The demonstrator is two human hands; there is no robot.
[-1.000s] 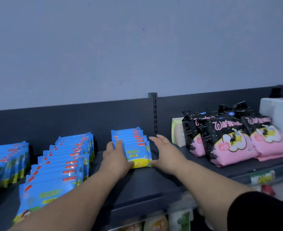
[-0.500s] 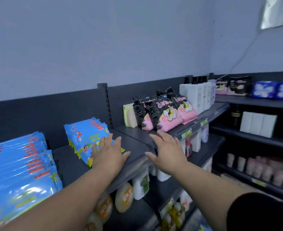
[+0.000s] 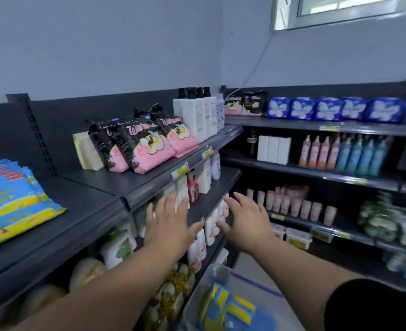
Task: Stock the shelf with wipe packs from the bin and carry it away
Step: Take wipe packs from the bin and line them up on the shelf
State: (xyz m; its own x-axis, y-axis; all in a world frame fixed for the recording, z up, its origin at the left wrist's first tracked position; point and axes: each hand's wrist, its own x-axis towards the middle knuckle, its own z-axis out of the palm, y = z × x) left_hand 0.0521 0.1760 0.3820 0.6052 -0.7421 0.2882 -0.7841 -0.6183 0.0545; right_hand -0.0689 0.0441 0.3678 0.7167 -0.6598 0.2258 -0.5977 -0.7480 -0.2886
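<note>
A row of blue and yellow wipe packs (image 3: 13,201) lies on the dark top shelf (image 3: 87,206) at the far left. More blue and yellow wipe packs (image 3: 230,309) sit in a clear plastic bin (image 3: 197,290) low in the middle, below my arms. My left hand (image 3: 168,225) hovers in the air in front of the lower shelves with its fingers spread, holding nothing. My right hand (image 3: 247,223) is beside it, about a hand's width to the right, also spread and empty.
Pink and black packs (image 3: 147,142) and white bottles (image 3: 197,115) stand on the top shelf to the right of the wipes. Lower shelves hold bottles and pouches. A second shelf unit (image 3: 328,173) with blue packs and spray bottles runs along the right wall.
Both hands have left the wipe packs on the shelf and pulled back, empty. The view has swung right and down, bringing the bin into sight.
</note>
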